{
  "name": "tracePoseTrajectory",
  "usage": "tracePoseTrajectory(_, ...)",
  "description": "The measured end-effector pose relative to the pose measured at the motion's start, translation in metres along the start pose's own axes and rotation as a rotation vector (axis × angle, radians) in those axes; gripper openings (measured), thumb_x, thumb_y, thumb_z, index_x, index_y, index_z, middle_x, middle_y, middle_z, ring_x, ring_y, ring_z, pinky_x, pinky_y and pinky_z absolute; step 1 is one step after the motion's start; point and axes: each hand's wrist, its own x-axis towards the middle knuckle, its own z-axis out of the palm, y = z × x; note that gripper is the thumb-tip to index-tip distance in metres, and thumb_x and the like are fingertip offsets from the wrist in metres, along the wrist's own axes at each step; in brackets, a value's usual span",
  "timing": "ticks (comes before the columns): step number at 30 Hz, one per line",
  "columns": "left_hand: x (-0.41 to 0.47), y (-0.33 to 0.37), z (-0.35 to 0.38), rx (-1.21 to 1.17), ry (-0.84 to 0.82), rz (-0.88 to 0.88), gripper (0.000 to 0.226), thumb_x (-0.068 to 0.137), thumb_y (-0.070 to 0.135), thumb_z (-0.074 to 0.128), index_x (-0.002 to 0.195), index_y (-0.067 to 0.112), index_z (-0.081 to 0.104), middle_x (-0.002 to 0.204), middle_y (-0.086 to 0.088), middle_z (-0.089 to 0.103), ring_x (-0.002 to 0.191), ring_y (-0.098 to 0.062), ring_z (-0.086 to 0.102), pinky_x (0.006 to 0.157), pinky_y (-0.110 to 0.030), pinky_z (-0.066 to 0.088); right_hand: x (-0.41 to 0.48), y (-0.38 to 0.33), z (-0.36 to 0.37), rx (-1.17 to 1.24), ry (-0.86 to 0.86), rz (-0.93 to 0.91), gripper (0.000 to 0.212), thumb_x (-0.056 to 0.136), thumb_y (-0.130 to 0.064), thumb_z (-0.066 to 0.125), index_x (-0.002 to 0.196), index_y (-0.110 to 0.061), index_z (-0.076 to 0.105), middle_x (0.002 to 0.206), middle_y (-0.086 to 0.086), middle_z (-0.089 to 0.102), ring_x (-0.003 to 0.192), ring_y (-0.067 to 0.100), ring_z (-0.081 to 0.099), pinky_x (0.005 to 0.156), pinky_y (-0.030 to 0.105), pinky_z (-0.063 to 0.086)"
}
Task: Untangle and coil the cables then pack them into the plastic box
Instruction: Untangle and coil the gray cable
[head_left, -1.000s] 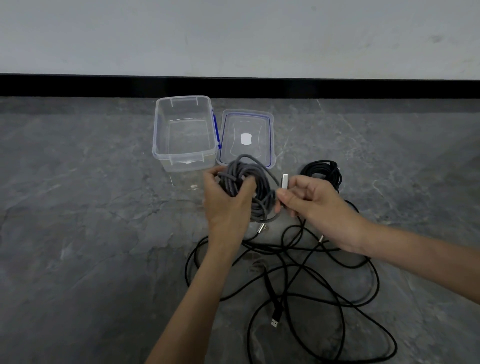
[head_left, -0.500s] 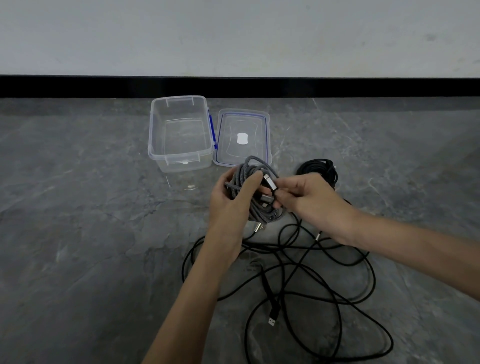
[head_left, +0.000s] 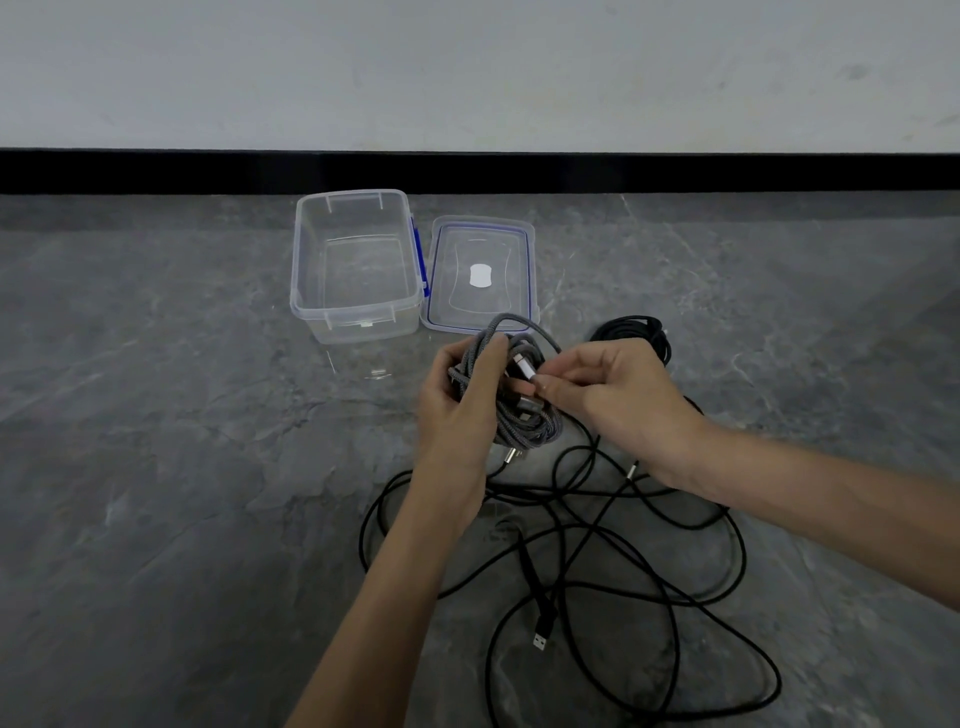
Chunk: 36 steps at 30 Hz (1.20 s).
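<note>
- Your left hand (head_left: 462, 400) is gripping the grey coil (head_left: 524, 423), fingers curled round the bundle and thumb lying across its front.
- Your right hand (head_left: 618, 395) is pinching the silver plug (head_left: 524, 366) at the coil's free end, thumb and forefinger closed on it, right against the loops.
- You're finishing off this coil, I'd say: the tail looks like it's being tucked in so the loops aren't springing apart.
- The plastic box (head_left: 306, 260) is standing open on the floor (head_left: 156, 467) just beyond your left hand, nothing showing inside, with its lid (head_left: 498, 249) lying flat beside it.
- A black coil (head_left: 639, 335) is sitting wound up beyond your right hand, while the loose black cable (head_left: 532, 577) is sprawling in tangled loops beneath your wrists.
- Next move, as I'm reading it: trap that plug under a loop, grip the bundle firmly, and lay it flat in the box. A slack hold risks the loops spilling.
</note>
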Motion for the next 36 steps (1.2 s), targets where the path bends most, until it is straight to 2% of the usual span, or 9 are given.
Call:
tracePoseTrajectory(5, -0.001, -0.001, 0.003, -0.042, -0.005, -0.011, 0.023, 0.082, 0.025, 0.071, 0.099, 0.012, 0.062, 0.081, -0.009, 0.067, 0.078, -0.024, 0.063, 0.082, -0.044, 0.054, 0.000, -0.002, 0.006, 0.102, 0.045, 0.071, 0.002, 0.086, -0.003, 0.069, 0.087, -0.004, 0.070, 0.080, 0.010, 0.071, 0.067, 0.007, 0.063, 0.065, 0.012, 0.051)
tracePoseTrajectory(7, -0.001, -0.001, 0.005, -0.064, 0.011, -0.018, 0.011, 0.088, 0.016, 0.067, 0.097, 0.011, 0.062, 0.075, -0.007, 0.067, 0.074, -0.022, 0.063, 0.082, -0.044, 0.053, 0.000, -0.002, 0.007, 0.159, 0.056, 0.112, 0.003, 0.086, -0.002, 0.068, 0.088, -0.002, 0.070, 0.085, 0.013, 0.072, 0.074, 0.012, 0.066, 0.074, 0.018, 0.055)
tracePoseTrajectory(10, -0.002, 0.002, 0.007, -0.060, 0.015, -0.035, 0.006, 0.089, 0.012, 0.063, 0.094, 0.010, 0.061, 0.062, -0.003, 0.063, 0.058, -0.014, 0.060, 0.070, -0.034, 0.052, 0.000, -0.001, 0.008, 0.218, 0.079, 0.166, 0.005, 0.088, -0.001, 0.065, 0.087, -0.004, 0.069, 0.095, 0.023, 0.071, 0.087, 0.026, 0.069, 0.092, 0.036, 0.054)
tracePoseTrajectory(12, -0.001, 0.004, 0.008, -0.054, 0.020, -0.047, 0.005, 0.088, 0.010, 0.063, 0.093, 0.010, 0.060, 0.058, 0.000, 0.061, 0.052, -0.011, 0.057, 0.064, -0.030, 0.050, 0.000, -0.002, 0.008, 0.256, 0.081, 0.185, 0.005, 0.088, 0.000, 0.064, 0.088, -0.003, 0.068, 0.096, 0.024, 0.070, 0.094, 0.033, 0.068, 0.096, 0.041, 0.052)
tracePoseTrajectory(15, 0.001, 0.006, 0.009, -0.043, 0.032, -0.047, 0.006, 0.087, 0.010, 0.065, 0.091, 0.012, 0.061, 0.059, 0.001, 0.058, 0.054, -0.010, 0.054, 0.061, -0.029, 0.048, -0.001, -0.003, 0.006, 0.301, 0.061, 0.172, 0.008, 0.088, 0.002, 0.063, 0.085, -0.004, 0.068, 0.080, 0.013, 0.070, 0.081, 0.024, 0.065, 0.089, 0.036, 0.053)
tracePoseTrajectory(20, 0.002, 0.009, 0.011, -0.055, 0.047, -0.098, 0.012, 0.081, 0.014, 0.070, 0.090, 0.014, 0.061, 0.059, 0.003, 0.056, 0.053, -0.009, 0.051, 0.055, -0.025, 0.047, 0.000, -0.002, 0.005, 0.368, 0.052, 0.155, 0.011, 0.088, 0.002, 0.063, 0.083, -0.006, 0.069, 0.076, 0.008, 0.069, 0.076, 0.017, 0.065, 0.080, 0.027, 0.055)
tracePoseTrajectory(25, 0.003, 0.014, 0.011, -0.139, 0.014, -0.209, 0.009, 0.086, 0.008, 0.061, 0.088, 0.012, 0.053, 0.053, 0.003, 0.049, 0.042, -0.006, 0.048, 0.043, -0.017, 0.043, -0.002, -0.002, 0.006, 0.307, 0.044, 0.094, 0.010, 0.086, 0.003, 0.065, 0.082, -0.006, 0.069, 0.071, 0.004, 0.069, 0.066, 0.007, 0.064, 0.071, 0.017, 0.054)
tracePoseTrajectory(31, 0.002, 0.012, 0.005, -0.164, -0.037, -0.313, 0.011, 0.085, 0.010, 0.061, 0.082, 0.015, 0.052, 0.052, 0.005, 0.050, 0.043, -0.008, 0.049, 0.046, -0.018, 0.046, -0.005, -0.004, 0.008, 0.174, 0.032, -0.035, 0.013, 0.083, 0.002, 0.070, 0.078, -0.010, 0.070, 0.071, 0.009, 0.069, 0.067, 0.013, 0.065, 0.069, 0.021, 0.055)
tracePoseTrajectory(36, 0.003, 0.012, 0.006, -0.183, -0.074, -0.331, 0.011, 0.086, 0.010, 0.061, 0.092, 0.013, 0.053, 0.052, 0.006, 0.054, 0.044, -0.008, 0.053, 0.050, -0.020, 0.047, -0.004, -0.005, 0.008, 0.257, 0.062, -0.039, 0.015, 0.082, 0.005, 0.069, 0.076, -0.008, 0.070, 0.069, 0.008, 0.069, 0.067, 0.012, 0.065, 0.066, 0.018, 0.055)
